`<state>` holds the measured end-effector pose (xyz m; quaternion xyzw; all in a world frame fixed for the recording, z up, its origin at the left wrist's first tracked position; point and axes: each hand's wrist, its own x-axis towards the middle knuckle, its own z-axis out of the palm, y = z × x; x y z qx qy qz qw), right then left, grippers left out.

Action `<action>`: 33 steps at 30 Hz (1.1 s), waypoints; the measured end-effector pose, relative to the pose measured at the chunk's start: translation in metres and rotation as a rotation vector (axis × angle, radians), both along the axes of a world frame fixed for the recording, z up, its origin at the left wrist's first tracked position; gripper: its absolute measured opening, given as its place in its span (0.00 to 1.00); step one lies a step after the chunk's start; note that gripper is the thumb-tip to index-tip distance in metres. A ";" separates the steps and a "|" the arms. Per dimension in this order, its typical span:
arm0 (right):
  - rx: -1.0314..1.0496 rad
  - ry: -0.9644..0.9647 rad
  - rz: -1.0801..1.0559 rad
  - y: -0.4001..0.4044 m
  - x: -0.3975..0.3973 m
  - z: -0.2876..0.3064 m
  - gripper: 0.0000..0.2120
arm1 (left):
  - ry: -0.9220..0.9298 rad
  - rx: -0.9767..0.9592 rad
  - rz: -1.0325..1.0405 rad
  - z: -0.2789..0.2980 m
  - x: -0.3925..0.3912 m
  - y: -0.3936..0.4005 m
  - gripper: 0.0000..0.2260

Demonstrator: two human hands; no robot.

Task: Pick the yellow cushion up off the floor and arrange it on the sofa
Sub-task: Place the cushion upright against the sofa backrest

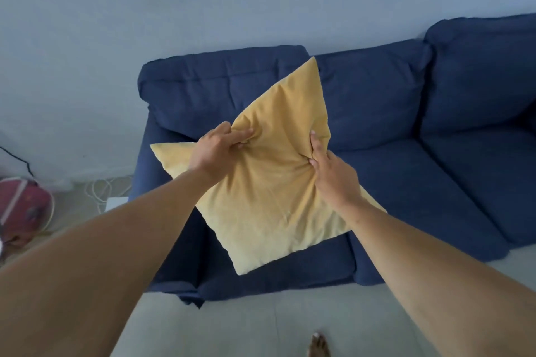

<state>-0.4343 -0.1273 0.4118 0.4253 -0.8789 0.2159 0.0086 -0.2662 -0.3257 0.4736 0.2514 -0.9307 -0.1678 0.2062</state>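
A: Entry, head view. Yellow cushion (269,182) is off the floor (232,324), held over the left-end seat of the blue sofa (377,113). It hangs corner-up like a diamond, top corner in front of the backrest, bottom corner over the seat's front edge.

B: Grip?

A: Both hands are clenched into the cover. Left hand (216,151) has a bunch of fabric pinched between thumb and fingers near the upper left edge; right hand (330,174) has a similar fold gathered at the right side. Creases radiate from both grips, so the load is on cloth, not stuffing.

B: Is it resting on the seat yet?

A: Cannot tell. The lower corner overlaps the seat in view, but contact is not visible (wide-angle lens does not help).

B: Step in hand, by your reading?

A: Placement. Lift is done; arranging remains. My judgement: rotate it so one edge is level, lower that edge onto the seat close to the armrest (220,78), then lean the face against the backrest before letting go.

B: Anything to watch?

A: Releasing while still pinched would leave it puckered. I would open one hand at a time, then pat the face flat and tug the corners out. If set down on a corner it will likely flop forward toward the floor.

B: Noted. Surroundings?

A: A red bag (23,206) and white cord (101,188) lie left of the sofa, well apart.
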 end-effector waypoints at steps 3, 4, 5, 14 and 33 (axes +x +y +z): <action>-0.030 -0.084 -0.045 -0.048 -0.035 -0.011 0.29 | -0.018 -0.007 0.003 -0.004 -0.038 -0.046 0.15; -0.047 -0.121 -0.082 -0.065 -0.046 -0.016 0.30 | -0.029 -0.011 -0.008 -0.007 -0.050 -0.061 0.15; -0.059 -0.158 -0.128 -0.082 -0.056 -0.022 0.30 | -0.041 -0.019 -0.022 -0.010 -0.062 -0.077 0.16; -0.073 -0.454 -0.331 -0.198 -0.126 -0.111 0.33 | -0.114 -0.106 -0.155 -0.084 -0.151 -0.212 0.16; 0.162 0.157 0.266 -0.343 -0.257 -0.114 0.31 | -0.385 -0.082 0.142 -0.183 -0.171 -0.336 0.23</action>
